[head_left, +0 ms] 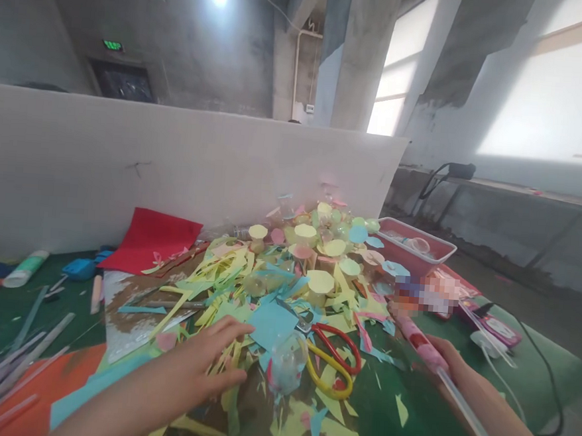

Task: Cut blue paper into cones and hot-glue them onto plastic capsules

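Observation:
My left hand (221, 356) is open, fingers apart, above yellow paper strips (217, 272) and beside a blue paper sheet (272, 324). It holds nothing. My right hand (447, 365) is closed around a pink stick-shaped tool (419, 340) with a long clear rod (471, 416) running back toward me. The tool's front end lies by a blurred patch, so its tip cannot be made out. Between my hands stand a clear plastic cup (288, 364) and scissors (335, 360) with one red and one yellow handle loop. Behind them are many cups topped with paper discs (320, 282).
A pink bin (415, 250) with clear cups stands at the back right, near a power strip (500, 329) and cords. At left lie red paper (153, 238), a glue bottle (27, 268), and thin sticks (26, 359). A white partition (190, 164) bounds the back.

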The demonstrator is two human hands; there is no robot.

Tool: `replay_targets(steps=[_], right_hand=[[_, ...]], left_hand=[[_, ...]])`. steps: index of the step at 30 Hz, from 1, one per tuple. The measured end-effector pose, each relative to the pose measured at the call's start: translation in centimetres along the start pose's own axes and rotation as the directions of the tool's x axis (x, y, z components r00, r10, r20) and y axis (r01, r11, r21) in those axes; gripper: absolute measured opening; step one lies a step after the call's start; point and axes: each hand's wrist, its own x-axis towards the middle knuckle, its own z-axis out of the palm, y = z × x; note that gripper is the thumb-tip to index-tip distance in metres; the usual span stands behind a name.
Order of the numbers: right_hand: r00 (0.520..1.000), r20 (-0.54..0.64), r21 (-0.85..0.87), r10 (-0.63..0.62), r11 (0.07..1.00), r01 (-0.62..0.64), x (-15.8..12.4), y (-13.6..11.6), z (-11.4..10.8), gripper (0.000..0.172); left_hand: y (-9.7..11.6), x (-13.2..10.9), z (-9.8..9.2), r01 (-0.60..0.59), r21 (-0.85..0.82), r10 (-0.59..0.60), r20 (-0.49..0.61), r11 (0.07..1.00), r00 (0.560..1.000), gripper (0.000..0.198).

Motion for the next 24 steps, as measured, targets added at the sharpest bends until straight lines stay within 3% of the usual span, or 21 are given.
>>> replay_targets(steps=[1, 4, 8, 11, 15, 18, 24], right_hand=[[0.995, 0.094, 0.006, -0.018, 1.0, 0.017, 0.1, 0.5, -0.1, 0.036], [0.995, 0.1, -0.071, -0.015, 0.997, 0.023, 0.6, 2.9, 0.5, 0.044], [0.985, -0.047, -0.194, -0.167, 0.969, 0.155, 1.3, 7.1, 3.1, 0.044], [0.947, -0.097, -0.322, -0.307, 0.91, 0.263, 1.7, 8.9, 4.8, 0.039], [0.89, -0.137, -0.501, -0.434, 0.806, 0.316, 1.9, 8.7, 5.6, 0.035], [0.883, -0.111, -0.595, -0.457, 0.742, 0.309, 1.7, 7.6, 5.6, 0.033], [0.883, -0.128, -0.671, -0.452, 0.695, 0.258, 1.2, 5.7, 5.4, 0.027]], left_hand=[[-0.3, -0.2, -0.8, 0.001, 0.001, -0.001, -0.023, 1.0, 1.0, 0.046], [-1.5, -0.4, -1.5, 0.029, -0.032, -0.033, -0.12, 0.999, 0.992, 0.04], [-2.3, 1.2, 0.6, 0.027, 0.029, -0.02, -0.239, 0.999, 0.971, 0.033], [-1.8, 3.5, 2.6, 0.026, 0.067, -0.01, -0.231, 0.997, 0.973, 0.036], [-0.9, 6.4, 4.3, 0.082, 0.145, -0.04, -0.267, 0.986, 0.963, 0.047], [-0.9, 7.7, 5.0, 0.103, 0.088, -0.067, -0.338, 0.991, 0.939, 0.039], [-1.2, 7.5, 4.8, 0.118, -0.059, -0.132, -0.387, 0.991, 0.913, 0.021]])
